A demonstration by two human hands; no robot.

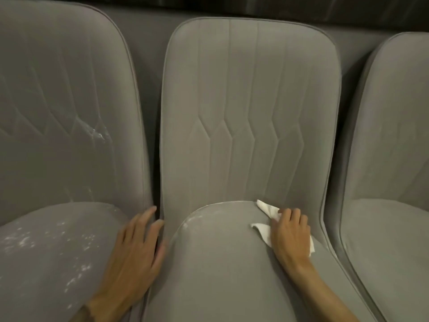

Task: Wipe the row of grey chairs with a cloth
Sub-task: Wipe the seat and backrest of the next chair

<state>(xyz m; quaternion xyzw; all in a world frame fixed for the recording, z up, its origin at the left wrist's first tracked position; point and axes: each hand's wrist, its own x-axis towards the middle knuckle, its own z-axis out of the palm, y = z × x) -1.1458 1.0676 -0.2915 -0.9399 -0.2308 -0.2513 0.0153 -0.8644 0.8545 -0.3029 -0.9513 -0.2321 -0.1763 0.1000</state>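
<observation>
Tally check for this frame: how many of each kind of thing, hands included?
Grey chairs: 3 (left chair, middle chair, right chair)
Cloths: 1 (white cloth)
Hands: 2 (left hand, right hand)
Total: 6

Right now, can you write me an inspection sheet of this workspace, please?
Surface: middle chair, grey fabric, pale dust at the seat's back edge.
Job's things: white cloth on the middle seat; left chair with white specks; right chair partly in view.
Clutter: nothing seen.
Grips: left hand open, resting between left and middle seats; right hand holds the cloth.
Cables: nothing seen.
Surroundings: dark strip behind the chairs.
</observation>
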